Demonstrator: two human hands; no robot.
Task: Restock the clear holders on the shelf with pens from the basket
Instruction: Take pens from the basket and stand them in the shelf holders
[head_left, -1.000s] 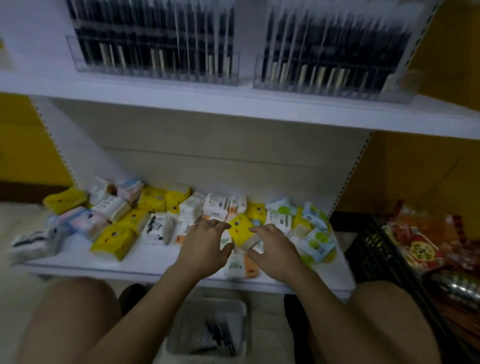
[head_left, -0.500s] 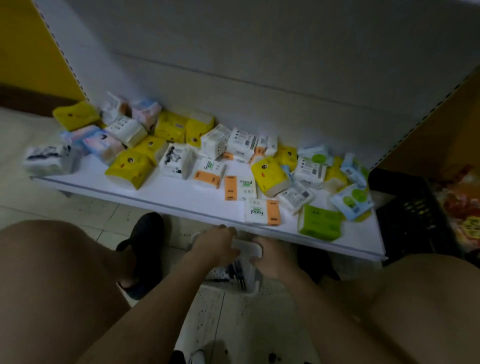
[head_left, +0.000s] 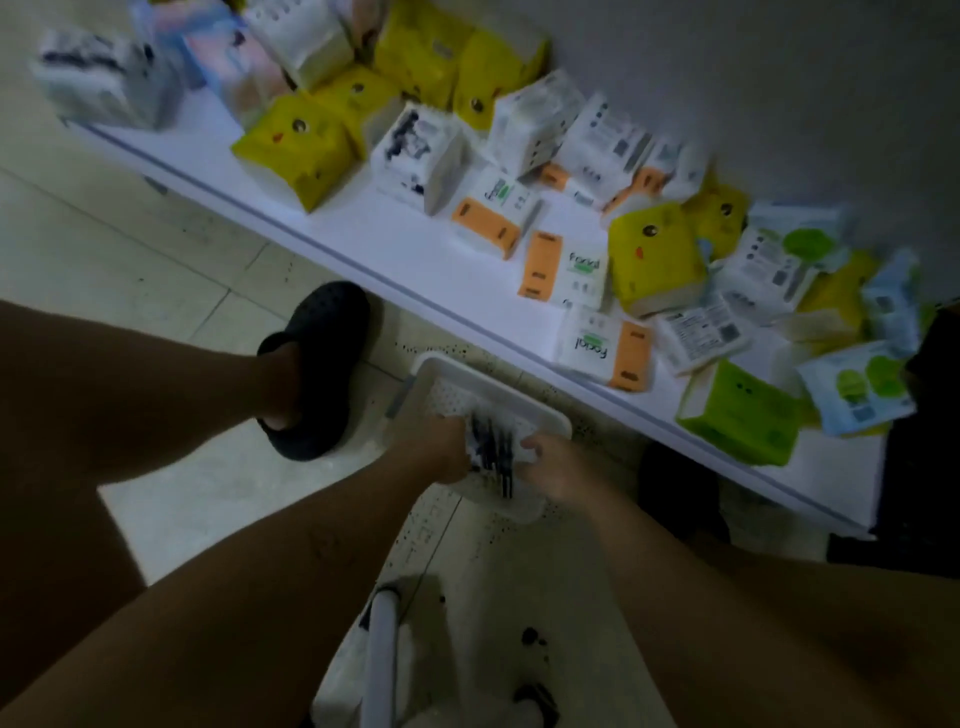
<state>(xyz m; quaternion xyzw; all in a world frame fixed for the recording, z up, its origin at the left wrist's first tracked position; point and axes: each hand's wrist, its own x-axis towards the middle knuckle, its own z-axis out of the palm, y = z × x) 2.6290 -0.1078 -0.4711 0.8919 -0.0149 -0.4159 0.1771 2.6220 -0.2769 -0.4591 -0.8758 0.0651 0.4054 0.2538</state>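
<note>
Basket (head_left: 498, 382) below, my left hand (head_left: 441, 454) and right hand (head_left: 561, 467) both curl round the pens (head_left: 493, 449), a dark, blurred bunch inside it.

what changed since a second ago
Both hands dropped from the tissue packs on the lower shelf into the white basket on the floor. The left hand and right hand now sit either side of the dark pens; grip too blurred to tell. The tissue packs lie as before.

Perforated white plastic basket (head_left: 540, 415)
</note>
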